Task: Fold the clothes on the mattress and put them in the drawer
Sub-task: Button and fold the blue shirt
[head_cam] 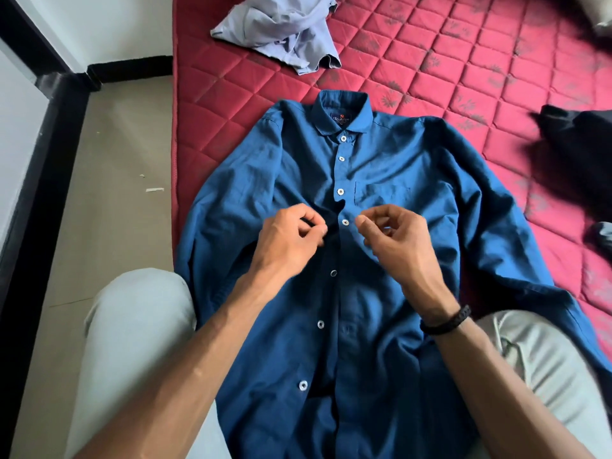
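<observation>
We note the blue shirt point(381, 260) lying face up on the red mattress point(463, 61), under both hands. Left hand point(291, 240) pinches the placket edge; right hand point(394, 240) is curled just beside a button point(345, 222), whether it grips cloth we cannot tell. Fabric looks light, limp, creasing easily; we judge shoulders and side seams the best holds.

Red quilted mattress point(430, 61) carries blue shirt point(381, 167) flat at centre, crumpled lavender garment point(275, 28) far left, black garment point(576, 154) right.
</observation>
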Demonstrator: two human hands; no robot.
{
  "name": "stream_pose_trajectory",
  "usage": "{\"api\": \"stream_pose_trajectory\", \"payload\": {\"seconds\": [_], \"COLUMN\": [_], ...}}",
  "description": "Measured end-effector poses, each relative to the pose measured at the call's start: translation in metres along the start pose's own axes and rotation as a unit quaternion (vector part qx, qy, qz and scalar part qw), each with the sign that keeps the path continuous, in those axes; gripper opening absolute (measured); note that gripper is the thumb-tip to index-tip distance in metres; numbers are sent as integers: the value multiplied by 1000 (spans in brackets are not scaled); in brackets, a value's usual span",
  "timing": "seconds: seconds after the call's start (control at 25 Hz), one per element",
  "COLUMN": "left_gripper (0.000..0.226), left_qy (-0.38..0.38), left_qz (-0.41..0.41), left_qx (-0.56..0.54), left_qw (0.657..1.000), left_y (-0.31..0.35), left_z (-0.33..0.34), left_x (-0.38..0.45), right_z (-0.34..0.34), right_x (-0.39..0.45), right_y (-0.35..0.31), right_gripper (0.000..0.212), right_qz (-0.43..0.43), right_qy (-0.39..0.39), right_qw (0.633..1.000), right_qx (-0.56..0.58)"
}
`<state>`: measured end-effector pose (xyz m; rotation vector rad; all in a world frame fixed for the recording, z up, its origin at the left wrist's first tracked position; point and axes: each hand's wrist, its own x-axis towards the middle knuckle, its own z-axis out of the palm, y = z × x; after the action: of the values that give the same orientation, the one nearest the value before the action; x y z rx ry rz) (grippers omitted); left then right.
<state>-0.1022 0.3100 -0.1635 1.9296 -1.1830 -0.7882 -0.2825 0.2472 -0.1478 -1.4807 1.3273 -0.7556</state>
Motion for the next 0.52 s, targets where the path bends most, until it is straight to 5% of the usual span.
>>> {"api": "stream_pose_trajectory", "payload": {"seconds": [0.28, 0.52], "left_gripper": [34, 29], "left_qy": [-70, -44], "left_qz": [109, 93], "left_qx": [203, 198], "left_qw": [971, 975], "left_y": [-5, -8], "left_z": [24, 27], "left_x": [-75, -73], "right_z": [25, 27], "right_x": [-82, -82], "right_y": [33, 36], "right_gripper": [31, 42], "right_qz": [-61, -39], "right_qy": [25, 54], "right_qw": [974, 962], "right_qx": [-216, -266]}}
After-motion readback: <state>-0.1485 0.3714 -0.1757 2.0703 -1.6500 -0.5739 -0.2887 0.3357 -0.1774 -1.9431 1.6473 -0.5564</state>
